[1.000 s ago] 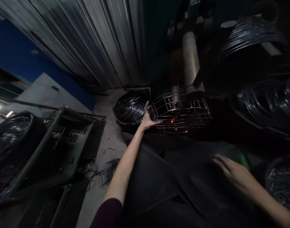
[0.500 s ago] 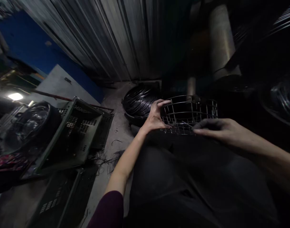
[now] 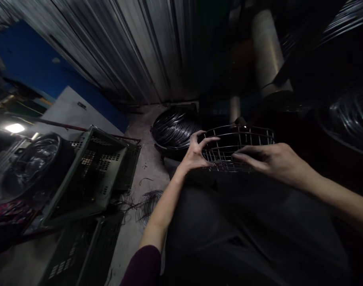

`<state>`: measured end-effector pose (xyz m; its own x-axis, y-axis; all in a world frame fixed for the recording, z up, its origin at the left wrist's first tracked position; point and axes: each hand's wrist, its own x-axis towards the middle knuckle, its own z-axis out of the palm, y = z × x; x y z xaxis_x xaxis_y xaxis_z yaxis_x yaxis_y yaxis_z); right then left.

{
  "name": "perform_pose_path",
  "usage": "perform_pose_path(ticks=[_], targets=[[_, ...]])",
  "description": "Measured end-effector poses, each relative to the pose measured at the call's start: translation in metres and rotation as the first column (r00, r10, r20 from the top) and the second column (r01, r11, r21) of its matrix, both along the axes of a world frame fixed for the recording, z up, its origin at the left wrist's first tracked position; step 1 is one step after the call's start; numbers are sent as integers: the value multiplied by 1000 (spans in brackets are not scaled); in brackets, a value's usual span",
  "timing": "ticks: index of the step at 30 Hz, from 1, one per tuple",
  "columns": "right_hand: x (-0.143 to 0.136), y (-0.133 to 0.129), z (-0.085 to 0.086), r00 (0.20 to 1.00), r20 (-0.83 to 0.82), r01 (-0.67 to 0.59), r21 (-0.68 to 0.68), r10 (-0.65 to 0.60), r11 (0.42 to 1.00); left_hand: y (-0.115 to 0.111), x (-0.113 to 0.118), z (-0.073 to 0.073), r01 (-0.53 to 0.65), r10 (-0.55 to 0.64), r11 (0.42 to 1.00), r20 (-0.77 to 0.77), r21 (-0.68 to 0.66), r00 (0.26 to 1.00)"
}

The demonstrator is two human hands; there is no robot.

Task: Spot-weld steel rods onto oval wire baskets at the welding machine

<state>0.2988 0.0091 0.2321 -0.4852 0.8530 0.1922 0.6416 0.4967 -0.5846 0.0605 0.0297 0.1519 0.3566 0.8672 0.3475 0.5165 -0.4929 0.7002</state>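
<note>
A round wire basket (image 3: 229, 149) is held above my dark-clothed lap, under a small metal post. My left hand (image 3: 196, 153) grips its left side, fingers over the upper wires and thumb at the lower edge. At the basket's near right side is my right hand (image 3: 258, 157), thumb and index finger pinched together in front of the wires. Whatever lies between those fingertips is too small and dark to make out.
A tub of dark coiled wire (image 3: 175, 127) stands behind my left hand. Green plastic crates (image 3: 110, 198) are at the left, near a loose wire coil (image 3: 148, 204) on the floor. A thick metal cylinder (image 3: 269, 51) rises beyond the basket.
My right hand has moved left along the basket, its fingertips now nearer the middle. My left index finger reaches further over the wires. The view has shifted slightly.
</note>
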Motion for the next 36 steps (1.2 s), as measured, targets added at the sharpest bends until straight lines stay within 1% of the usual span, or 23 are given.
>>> perform_pose_path(ticks=[2,3,5,6,8,10,11,13,16,17,19,21,25,32,36], targets=[[1,2,-1,1000,-11,-4,-4,4,1000,1,0,1,3,-3,1000,-11,-20,1000],[1,2,-3,1000,11,-15,-2,15,1000,1,1,1,14,-14,1000,-12,-28,1000],[0,0,-7,986,168,-30,60,20,998,1,4,1,52,-53,998,-19,-39,998],[-1,-2,-10,960,278,-51,104,20,993,1,6,1,71,-72,996,-29,-46,997],[-1,-9,-17,877,480,-116,196,8,974,0,12,1,85,-88,995,-58,-58,994],[2,-17,-24,811,585,-171,265,-17,949,-1,18,1,85,-88,995,-75,-52,993],[5,-20,-26,798,602,-195,301,-28,933,-1,20,1,83,-86,996,-77,-41,993],[14,-23,-29,817,574,-238,420,-53,876,0,26,3,88,-89,996,-78,-18,993],[26,-21,-28,875,483,-288,591,-44,753,5,33,8,96,-97,995,-90,-10,991],[29,-19,-27,887,460,-290,626,-42,724,7,35,10,101,-102,995,-98,-16,990],[33,-14,-25,898,438,-286,658,-46,697,11,38,11,107,-109,994,-113,-26,988],[35,-11,-23,903,426,-275,669,-53,690,15,41,12,109,-110,994,-118,-22,987],[37,-4,-23,901,432,-286,656,-36,699,20,43,12,95,-96,995,-123,-14,988],[38,8,-25,901,431,-293,679,-43,673,31,42,15,95,-96,995,-133,-15,986],[39,12,-28,904,425,-279,669,-47,689,38,43,11,101,-103,995,-142,-24,985]])
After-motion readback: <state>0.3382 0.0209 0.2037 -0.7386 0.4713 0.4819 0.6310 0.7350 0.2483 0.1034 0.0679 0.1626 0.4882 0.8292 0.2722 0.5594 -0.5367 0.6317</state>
